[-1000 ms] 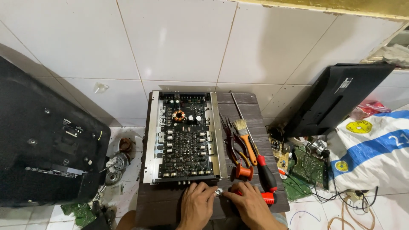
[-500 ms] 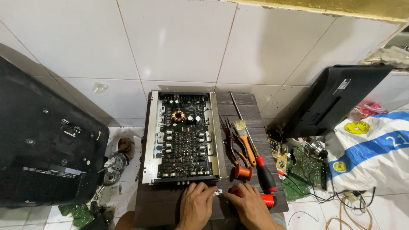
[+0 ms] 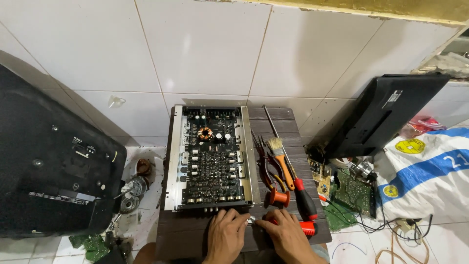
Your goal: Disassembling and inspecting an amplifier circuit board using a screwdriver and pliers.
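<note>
While both hands meet at the bottom centre of the head view, a person works on a small bright metal part (image 3: pixel 250 221) held just below the front edge of an opened amplifier chassis (image 3: pixel 211 157). The left hand (image 3: pixel 225 237) has its fingers curled, tips closing on the part from the left; the right hand (image 3: pixel 286 238) pinches it from the right, fingers bent and close together. What exactly the part is cannot be told at this size.

The chassis lies flat on a dark wooden table (image 3: pixel 278 122), centre frame, its green circuit board exposed inside silver side rails. It looks stiff and fairly heavy, with fragile components on top; the bare metal rails seem the safe place to take hold, not the board. The small part appears light and easy to drop, best kept in a fingertip pinch.

Right of the chassis lie pliers (image 3: pixel 263 159), a brush (image 3: pixel 282 159) with an orange handle, and a red-and-black screwdriver (image 3: pixel 304 195). A black television back (image 3: pixel 49 171) fills the left of the frame, another black panel (image 3: pixel 386 110) leans at upper right, and loose circuit boards (image 3: pixel 351 190) sit on the tiled floor at lower right.
</note>
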